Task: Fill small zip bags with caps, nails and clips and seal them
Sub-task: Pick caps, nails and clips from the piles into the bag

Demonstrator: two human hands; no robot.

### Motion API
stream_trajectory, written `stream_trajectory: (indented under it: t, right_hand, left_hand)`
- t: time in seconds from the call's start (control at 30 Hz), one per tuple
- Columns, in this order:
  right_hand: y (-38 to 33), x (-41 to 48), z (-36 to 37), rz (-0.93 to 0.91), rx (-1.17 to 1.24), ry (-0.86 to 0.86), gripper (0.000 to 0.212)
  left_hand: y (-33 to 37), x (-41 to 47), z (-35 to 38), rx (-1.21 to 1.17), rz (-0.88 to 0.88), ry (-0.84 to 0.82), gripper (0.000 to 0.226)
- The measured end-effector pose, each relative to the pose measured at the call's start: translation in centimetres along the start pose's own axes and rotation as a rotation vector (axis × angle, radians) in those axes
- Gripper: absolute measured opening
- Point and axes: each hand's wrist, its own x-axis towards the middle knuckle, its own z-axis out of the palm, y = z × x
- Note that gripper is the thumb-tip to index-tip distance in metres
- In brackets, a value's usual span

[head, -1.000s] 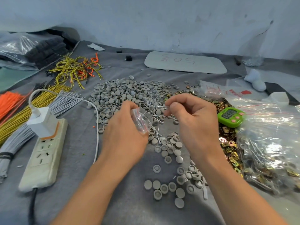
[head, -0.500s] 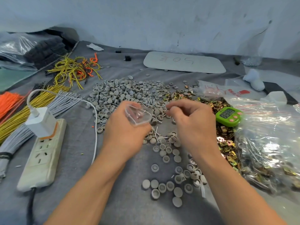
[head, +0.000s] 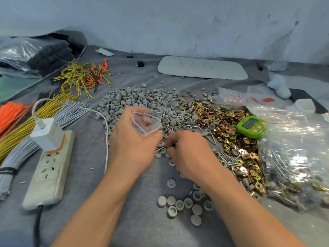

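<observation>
Right hand point(head: 188, 154) dropped from zip bag point(head: 146, 122) to nails point(head: 211, 139) mid-surface, fingers curled, grip unclear; left hand point(head: 131, 145) pinches the bag.

The left hand point(head: 131, 148) holds a small clear zip bag point(head: 146, 122) with its mouth open, just above the heap of grey caps point(head: 135, 98). The right hand point(head: 190, 154) is down on the grey surface point(head: 87, 157), fingers curled among loose nails point(head: 211, 139) and caps, perhaps pinching one.

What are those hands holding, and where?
The left hand holds a small clear zip bag near its open mouth. Whether the right hand pinches anything cannot be told.
</observation>
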Motion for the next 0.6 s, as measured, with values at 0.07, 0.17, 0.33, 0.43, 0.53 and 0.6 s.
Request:
stream_trajectory:
  t: [0.07,0.17,0.33,0.43,0.53,0.6]
  right_hand:
    - [-0.2,-0.3,-0.2,0.008,0.014,0.005,0.012]
    - [-0.1,-0.5,-0.8,0.033,-0.035,-0.008,0.021]
    - [-0.3,-0.9,-1.8,0.029,-0.092,0.280,0.027]
    - [-0.5,-1.5,-2.9,-0.041,0.305,0.521,0.020]
    - [-0.8,-2.5,-4.0,-0.155,0.615,0.525,0.020]
    - [-1.1,-3.1,-4.1,-0.190,0.671,0.453,0.021]
  left_hand:
    - [-0.1,0.0,-0.2,0.013,0.008,-0.007,0.041]
    - [0.1,0.0,-0.3,0.043,0.016,-0.025,0.041]
    - [-0.1,0.0,-0.6,0.134,0.051,-0.030,0.041]
    - [-0.1,-0.4,-0.8,0.248,0.105,-0.080,0.049]
    - [0.0,-0.8,-0.3,0.358,0.151,-0.184,0.053]
    - [0.2,-0.9,0.1,0.391,0.183,-0.256,0.051]
